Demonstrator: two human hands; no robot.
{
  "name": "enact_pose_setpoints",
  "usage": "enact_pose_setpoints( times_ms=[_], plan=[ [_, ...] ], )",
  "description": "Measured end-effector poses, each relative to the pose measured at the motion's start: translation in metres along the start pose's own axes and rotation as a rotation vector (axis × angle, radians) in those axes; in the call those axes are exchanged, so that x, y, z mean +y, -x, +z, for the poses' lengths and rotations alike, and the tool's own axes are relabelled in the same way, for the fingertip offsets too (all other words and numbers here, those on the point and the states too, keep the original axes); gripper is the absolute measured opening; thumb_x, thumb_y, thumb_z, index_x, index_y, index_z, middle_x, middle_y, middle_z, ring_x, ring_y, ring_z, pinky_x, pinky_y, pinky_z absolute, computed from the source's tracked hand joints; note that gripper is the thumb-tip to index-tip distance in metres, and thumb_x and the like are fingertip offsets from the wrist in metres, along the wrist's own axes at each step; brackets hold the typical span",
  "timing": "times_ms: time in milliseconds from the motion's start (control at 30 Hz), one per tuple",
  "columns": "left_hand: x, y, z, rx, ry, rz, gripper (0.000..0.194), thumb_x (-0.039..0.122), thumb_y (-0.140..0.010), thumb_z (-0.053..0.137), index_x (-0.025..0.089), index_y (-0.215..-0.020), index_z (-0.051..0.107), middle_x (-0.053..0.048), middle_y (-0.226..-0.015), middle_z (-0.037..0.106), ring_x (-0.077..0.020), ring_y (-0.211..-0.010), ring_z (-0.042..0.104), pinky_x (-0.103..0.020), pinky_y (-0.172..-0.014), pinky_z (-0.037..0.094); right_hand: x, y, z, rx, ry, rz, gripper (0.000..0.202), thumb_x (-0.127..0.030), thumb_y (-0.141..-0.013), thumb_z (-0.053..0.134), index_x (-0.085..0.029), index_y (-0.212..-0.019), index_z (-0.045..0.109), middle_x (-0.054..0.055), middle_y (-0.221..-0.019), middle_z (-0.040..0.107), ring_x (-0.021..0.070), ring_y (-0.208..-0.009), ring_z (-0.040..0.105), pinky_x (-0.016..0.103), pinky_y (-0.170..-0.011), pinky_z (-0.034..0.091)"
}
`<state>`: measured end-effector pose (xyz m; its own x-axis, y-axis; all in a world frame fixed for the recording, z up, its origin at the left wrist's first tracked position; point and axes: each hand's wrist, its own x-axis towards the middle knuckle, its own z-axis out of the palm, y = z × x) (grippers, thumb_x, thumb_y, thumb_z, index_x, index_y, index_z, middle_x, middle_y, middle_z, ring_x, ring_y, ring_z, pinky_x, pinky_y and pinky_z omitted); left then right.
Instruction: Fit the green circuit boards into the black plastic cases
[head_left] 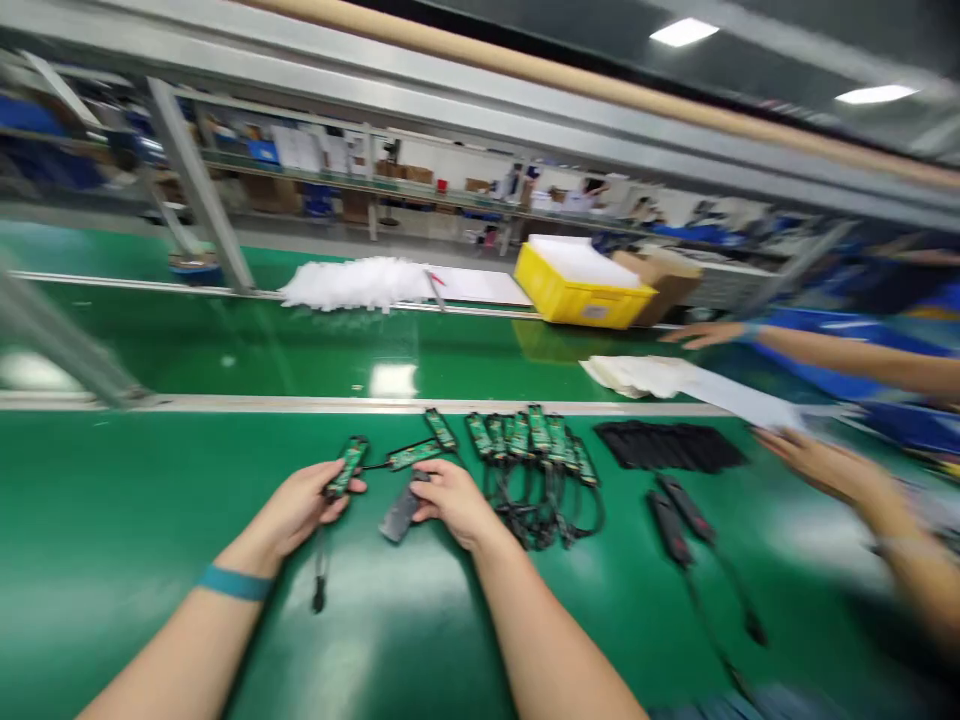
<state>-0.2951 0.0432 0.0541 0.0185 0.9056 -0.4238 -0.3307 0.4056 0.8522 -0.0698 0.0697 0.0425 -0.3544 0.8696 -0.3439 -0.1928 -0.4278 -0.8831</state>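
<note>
My left hand (304,505), with a teal band at the wrist, holds a green circuit board (349,468) in a dark tray-like shell; a short black cable with a plug hangs below it. My right hand (454,500) grips a flat dark grey cover (402,512) between thumb and fingers, its lower end free. The two pieces are apart. Just behind my right hand lie two loose boards, one lengthwise (414,455) and one slanted (440,428). To the right, a row of several cabled boards (538,430) rests on the green bench, their black cables (536,515) bunched toward me.
Black flat pieces (667,445) and two closed black units with cables (670,528) lie to the right. Another person's hands (832,465) reach over white sheets (742,395). Farther back are a yellow bin (589,300), white bags (360,283) and metal posts (199,185).
</note>
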Motion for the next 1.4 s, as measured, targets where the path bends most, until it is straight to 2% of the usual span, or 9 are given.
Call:
enact_pose_setpoints(
  times_ms=[67,167,333,433,567,800,1067,1200,1400],
  plan=[
    [0.001,-0.002,-0.002,-0.053,-0.065,0.020,0.038,0.043,-0.088,0.055,0.007,-0.076,0.063,-0.005,-0.051,0.059,-0.0037,-0.032,0.034,-0.015,-0.029,0.021,0.001,0.002,0.003,-0.058,-0.023,0.016,0.041,-0.030,-0.068,0.077,-0.015,-0.100,0.055,-0.001,-0.070,0.065,0.0097,-0.052,0.063,0.023,-0.051,0.056],
    [0.004,-0.006,-0.004,-0.058,-0.111,0.062,0.041,0.049,-0.086,0.053,0.011,-0.073,0.060,-0.006,-0.056,0.060,-0.0052,-0.035,0.036,-0.017,-0.032,0.017,0.004,-0.001,0.007,-0.081,-0.031,0.061,0.036,-0.030,-0.070,0.077,-0.016,-0.096,0.057,0.002,-0.074,0.067,0.0101,-0.055,0.063,0.026,-0.057,0.058],
    [0.005,0.008,0.007,-0.057,-0.352,0.185,0.035,0.046,-0.086,0.054,0.013,-0.088,0.065,-0.006,-0.066,0.065,-0.0115,-0.050,0.053,-0.020,-0.043,0.035,0.005,0.004,0.018,-0.062,-0.099,0.080,0.032,-0.026,-0.070,0.076,-0.015,-0.095,0.060,0.004,-0.074,0.067,0.0127,-0.061,0.065,0.029,-0.062,0.059],
    [0.005,0.019,0.017,-0.045,-0.534,0.327,0.034,0.038,-0.085,0.058,0.016,-0.109,0.068,-0.008,-0.085,0.069,-0.0176,-0.073,0.061,-0.025,-0.064,0.046,0.008,0.004,0.020,-0.012,-0.170,0.092,0.024,-0.023,-0.072,0.072,-0.014,-0.093,0.062,0.005,-0.076,0.068,0.0122,-0.058,0.064,0.030,-0.062,0.058],
    [0.003,0.028,0.026,-0.022,-0.736,0.526,0.033,0.030,-0.082,0.062,0.022,-0.114,0.069,-0.010,-0.110,0.067,-0.0256,-0.102,0.057,-0.034,-0.094,0.041,0.011,-0.002,0.018,0.021,-0.220,0.075,0.019,-0.018,-0.075,0.064,-0.013,-0.093,0.062,0.007,-0.077,0.070,0.0138,-0.059,0.067,0.032,-0.065,0.058],
    [-0.008,0.027,0.028,-0.014,-0.912,0.586,0.035,0.027,-0.081,0.064,0.024,-0.116,0.068,-0.011,-0.099,0.065,-0.0259,-0.092,0.057,-0.036,-0.087,0.044,0.009,-0.001,0.018,0.009,-0.278,0.040,0.016,-0.013,-0.075,0.058,-0.012,-0.091,0.061,0.010,-0.081,0.071,0.0172,-0.069,0.070,0.033,-0.072,0.058],
    [-0.013,0.023,0.025,-0.033,-1.033,0.649,0.037,0.023,-0.083,0.061,0.025,-0.120,0.064,-0.010,-0.111,0.063,-0.0259,-0.103,0.057,-0.037,-0.095,0.043,0.007,0.002,0.023,0.035,-0.368,0.053,0.017,-0.007,-0.076,0.052,-0.011,-0.091,0.059,0.009,-0.078,0.071,0.0174,-0.069,0.071,0.036,-0.077,0.057],
    [-0.015,0.021,0.022,-0.032,-1.087,0.709,0.037,0.021,-0.084,0.060,0.024,-0.121,0.063,-0.010,-0.111,0.063,-0.0253,-0.103,0.058,-0.039,-0.093,0.045,0.006,0.003,0.023,0.037,-0.383,0.059,0.023,-0.005,-0.077,0.050,-0.010,-0.098,0.060,0.011,-0.081,0.072,0.0189,-0.072,0.072,0.039,-0.081,0.056],
    [-0.009,0.020,0.020,-0.072,-1.157,0.752,0.034,0.021,-0.087,0.058,0.022,-0.120,0.062,-0.009,-0.110,0.066,-0.0218,-0.100,0.061,-0.036,-0.089,0.048,0.005,0.005,0.024,0.001,-0.359,0.046,0.016,-0.006,-0.078,0.052,-0.011,-0.091,0.061,0.011,-0.081,0.073,0.0194,-0.076,0.072,0.038,-0.083,0.056]
  ],
)
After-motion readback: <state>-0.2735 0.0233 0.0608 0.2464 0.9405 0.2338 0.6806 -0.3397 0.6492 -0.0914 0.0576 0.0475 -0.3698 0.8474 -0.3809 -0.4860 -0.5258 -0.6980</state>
